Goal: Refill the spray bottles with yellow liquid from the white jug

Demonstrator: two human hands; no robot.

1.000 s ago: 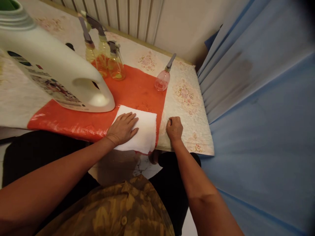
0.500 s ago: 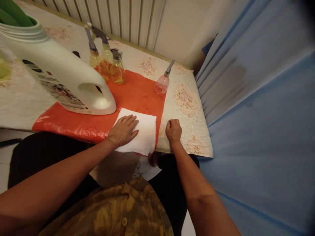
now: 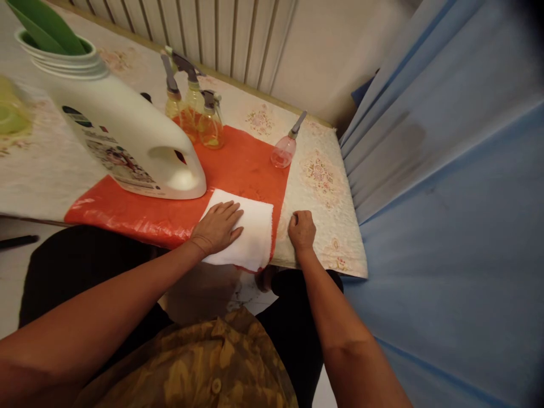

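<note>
My left hand (image 3: 219, 226) lies flat with its fingers out on a folded white cloth (image 3: 253, 238). The cloth rests on an orange plastic sheet (image 3: 250, 164) and reaches the table's front edge. To the right, my right hand (image 3: 302, 229) rests on the floral tablecloth as a closed fist; its inner side is turned away, so whatever it may hold is hidden. Behind the cloth stands a small pink spray bottle (image 3: 284, 152). A large pale detergent jug (image 3: 127, 136), with something green in its mouth, stands on the sheet left of the cloth.
Several yellowish spray bottles (image 3: 211, 127) cluster behind the jug. A yellow-green object (image 3: 15, 110) sits at the far left. The floral tablecloth (image 3: 318, 175) covers the table. A blue curtain (image 3: 446, 226) hangs along the right side, and a ribbed panel (image 3: 221, 39) rises behind.
The whole view has shifted slightly, so the jug and bottles appear a little further right. Both hands keep their places and poses.
</note>
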